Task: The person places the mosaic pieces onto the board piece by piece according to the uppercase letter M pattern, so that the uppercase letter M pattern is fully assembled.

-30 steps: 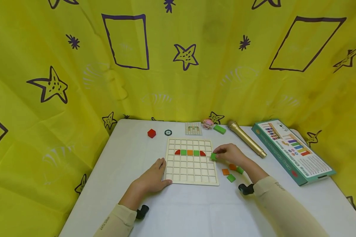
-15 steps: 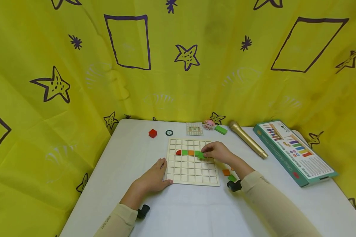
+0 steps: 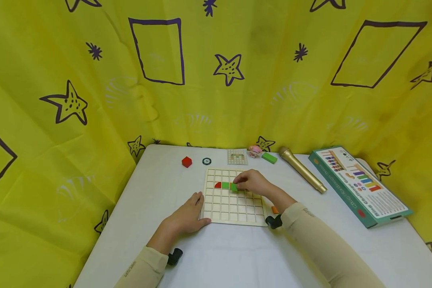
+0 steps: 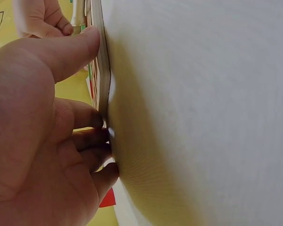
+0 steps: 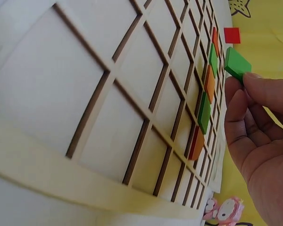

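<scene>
Right hand (image 3: pixel 253 183) pinches a green square tile (image 5: pixel 237 64).
Grid board (image 3: pixel 234 208) lies below this hand — left hand (image 3: pixel 187 215), relaxed, touches its edge.

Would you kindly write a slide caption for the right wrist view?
The right hand pinches a green tile above a grid board bearing a row of pieces.

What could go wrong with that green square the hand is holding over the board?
The green tile could slip and drop in the wrong spot, because only a thumb and finger of the right hand pinch it.

That hand might bump the row of tiles, since it's so close to them.

The board could slide if the left hand, touching its edge, pushes too hard.
</scene>
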A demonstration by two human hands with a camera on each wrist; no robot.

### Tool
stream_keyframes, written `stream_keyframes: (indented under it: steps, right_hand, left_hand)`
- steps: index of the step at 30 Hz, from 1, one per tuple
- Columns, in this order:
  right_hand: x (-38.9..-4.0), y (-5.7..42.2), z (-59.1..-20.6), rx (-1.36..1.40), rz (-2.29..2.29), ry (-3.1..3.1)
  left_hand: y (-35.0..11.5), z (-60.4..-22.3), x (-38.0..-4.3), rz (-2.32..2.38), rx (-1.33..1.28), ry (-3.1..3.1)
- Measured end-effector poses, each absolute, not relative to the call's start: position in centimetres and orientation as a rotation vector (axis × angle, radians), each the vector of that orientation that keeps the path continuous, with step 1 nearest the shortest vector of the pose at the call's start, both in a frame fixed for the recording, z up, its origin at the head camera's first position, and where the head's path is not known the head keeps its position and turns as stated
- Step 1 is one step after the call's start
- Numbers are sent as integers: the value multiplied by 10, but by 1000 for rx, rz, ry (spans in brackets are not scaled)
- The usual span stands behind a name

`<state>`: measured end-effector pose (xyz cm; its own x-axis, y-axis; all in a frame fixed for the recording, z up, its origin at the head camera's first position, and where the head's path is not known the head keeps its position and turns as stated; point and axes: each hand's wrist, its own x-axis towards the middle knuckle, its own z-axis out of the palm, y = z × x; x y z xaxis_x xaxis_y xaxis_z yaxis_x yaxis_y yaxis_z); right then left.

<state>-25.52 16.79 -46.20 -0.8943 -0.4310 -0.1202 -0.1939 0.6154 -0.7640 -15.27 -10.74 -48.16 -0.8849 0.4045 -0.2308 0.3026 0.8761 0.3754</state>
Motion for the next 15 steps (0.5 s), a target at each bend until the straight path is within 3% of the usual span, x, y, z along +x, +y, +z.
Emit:
stream_keyframes:
  steps: [15]
  right_hand:
    - [-257, 136, -461, -596, -1104, 2523]
  left_hand:
    - [-108, -483, -155, 464, 529, 2735]
